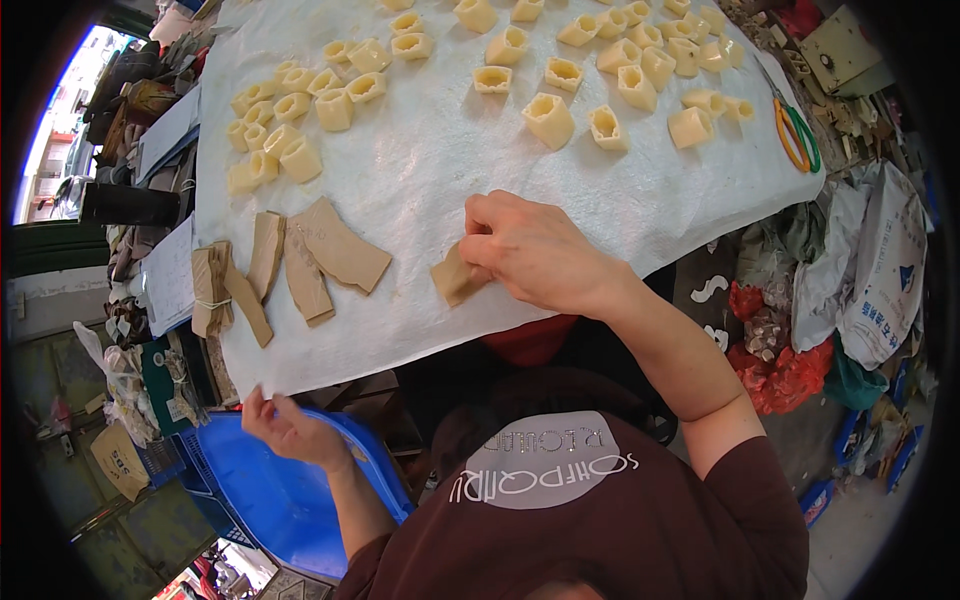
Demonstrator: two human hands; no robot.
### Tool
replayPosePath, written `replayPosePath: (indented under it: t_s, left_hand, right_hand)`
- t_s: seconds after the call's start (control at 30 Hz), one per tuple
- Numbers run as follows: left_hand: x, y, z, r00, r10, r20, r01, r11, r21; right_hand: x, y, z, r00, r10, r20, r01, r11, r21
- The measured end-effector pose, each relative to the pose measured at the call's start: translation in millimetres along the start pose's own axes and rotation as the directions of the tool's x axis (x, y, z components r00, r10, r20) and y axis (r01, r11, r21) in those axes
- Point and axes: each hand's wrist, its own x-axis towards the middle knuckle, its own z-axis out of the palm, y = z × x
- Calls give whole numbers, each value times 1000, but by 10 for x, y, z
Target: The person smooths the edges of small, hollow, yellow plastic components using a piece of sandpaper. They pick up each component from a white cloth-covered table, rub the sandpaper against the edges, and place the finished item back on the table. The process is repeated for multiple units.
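- Tan piece point(455, 280), front and centre! It sat near the close edge of the white sheet point(420, 180), tilted at an angle, just below the curled fingers.
- Right hand point(535, 245) had it, thumb and fingers pinched together on the upper right side of the piece, the forearm reaching in from the lower right.
- Left hand point(297, 432), well apart from all that, hung at the near left corner of the sheet, fingers loosely bent, fingertips by the edge; whether they gripped the sheet, I could not tell.
- Blue tub point(280, 490) lay right underneath that left hand, wide and deep.
- Tan strips point(300, 270) fanned out to the left of the right hand, some overlapping, and at the far left of them a small bundle point(212, 290) wore a thin tie round its middle.
- Yellow tubes point(548, 122), short, pale and hollow, crowded the far side: one cluster at the left, a bigger spread at the right, several with their open ends showing.
- Scissors point(790, 118), one handle orange, one green, rested out at the right edge of the sheet.
- Red bags point(790, 375) and a white sack point(885, 270) filled the right flank, off the sheet.
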Motion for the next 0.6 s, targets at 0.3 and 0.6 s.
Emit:
replayPosePath:
  t_s: [0.3, 0.6]
  left_hand:
    - [-248, 1228, 935, 532, 652, 540, -481, 758, -441]
    - [107, 1442, 1245, 402, 539, 741, -411, 829, -380]
  right_hand:
    - [-122, 95, 35, 978, 53, -204, -8, 976, 216]
    - [-825, 192, -723, 487, 566, -665, 366, 559, 744]
